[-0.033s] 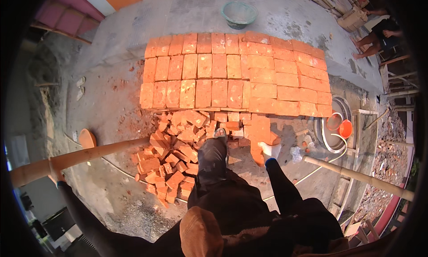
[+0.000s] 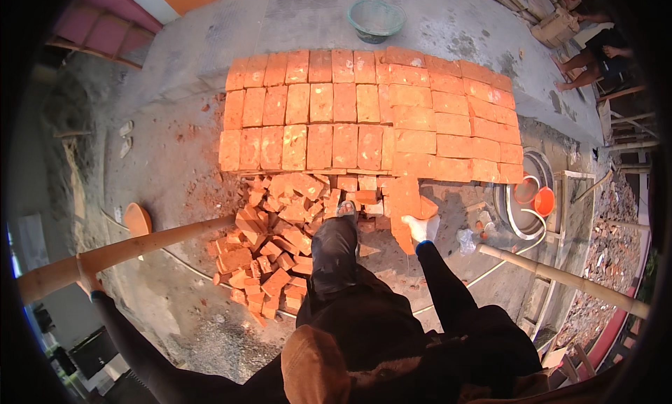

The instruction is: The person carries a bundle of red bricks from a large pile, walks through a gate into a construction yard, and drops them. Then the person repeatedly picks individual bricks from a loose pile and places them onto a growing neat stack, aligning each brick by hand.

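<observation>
Shifted slightly toward eleven o'clock since the earlier frame: the right hand (image 2: 421,229) and the brick column (image 2: 403,204) beside it, while the left hand (image 2: 87,276) stays put. Biggest of all is the neat brick stack (image 2: 332,104), lying at twelve o'clock from the right hand, its broad side running from nine to three. Next comes the loose brick heap (image 2: 250,222), at nine o'clock from that hand, with the person's foot (image 2: 346,208) between them. A thick bamboo pole (image 2: 161,244) slants from the heap toward eight o'clock.

Smaller, and at the centre of things, is the brick column. Its long axis runs nearly twelve to six, the upper end meeting the stack's near edge in this view; whether it is one piece or several bricks in line, I cannot tell. It lies at eleven o'clock from the right hand, clearly the nearer one; the left is well apart, toward eight.

White-gloved, the right hand appears to grasp the column's lower end from the right, its forearm rising from five o'clock; finger detail is washed out. Bare, the left is wrapped around the pole, arm stretched out.
</observation>
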### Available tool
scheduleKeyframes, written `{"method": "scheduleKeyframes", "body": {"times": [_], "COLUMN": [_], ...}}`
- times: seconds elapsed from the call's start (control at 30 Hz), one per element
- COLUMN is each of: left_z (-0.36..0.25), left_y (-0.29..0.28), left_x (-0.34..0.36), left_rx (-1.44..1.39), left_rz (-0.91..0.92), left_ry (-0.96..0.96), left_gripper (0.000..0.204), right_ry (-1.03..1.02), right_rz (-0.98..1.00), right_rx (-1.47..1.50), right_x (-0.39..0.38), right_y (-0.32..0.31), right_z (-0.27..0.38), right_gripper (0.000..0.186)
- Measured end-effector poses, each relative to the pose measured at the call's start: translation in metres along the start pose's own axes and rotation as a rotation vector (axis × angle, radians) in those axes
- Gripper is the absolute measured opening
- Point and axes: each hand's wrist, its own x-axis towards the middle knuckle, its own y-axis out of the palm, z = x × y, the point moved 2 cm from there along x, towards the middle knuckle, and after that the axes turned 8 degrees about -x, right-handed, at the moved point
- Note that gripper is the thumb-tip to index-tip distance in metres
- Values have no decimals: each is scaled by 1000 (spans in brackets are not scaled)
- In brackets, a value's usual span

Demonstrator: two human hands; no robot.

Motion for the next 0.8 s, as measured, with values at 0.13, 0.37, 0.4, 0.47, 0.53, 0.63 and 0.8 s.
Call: {"method": "scheduleKeyframes", "body": {"times": [0.13,0.37,0.4,0.47,0.53,0.63,0.8], "left_z": [-2,63,63,75,64,46,17], "left_y": [-23,134,189,319,442,599,793], "left_x": [42,-97,-145,-258,-390,-513,-578], "left_rx": [-165,184,181,100,-106,19,349], "left_rz": [-22,-754,-736,-475,117,561,712], "left_ry": [298,408,417,401,240,212,415], "left_gripper": [105,82,79,73,89,92,89], "right_ry": [-130,-401,-406,-426,-448,-522,-595], "right_rz": [94,249,304,367,382,454,592], "right_rx": [-550,-1148,-1183,-1259,-1285,-1312,-1404], "right_x": [48,147,160,182,191,200,213], "right_y": [111,238,251,274,273,280,320], "right_z": [128,232,241,240,224,219,232], "right_gripper": [114,114,117,120,123,132,136]}}
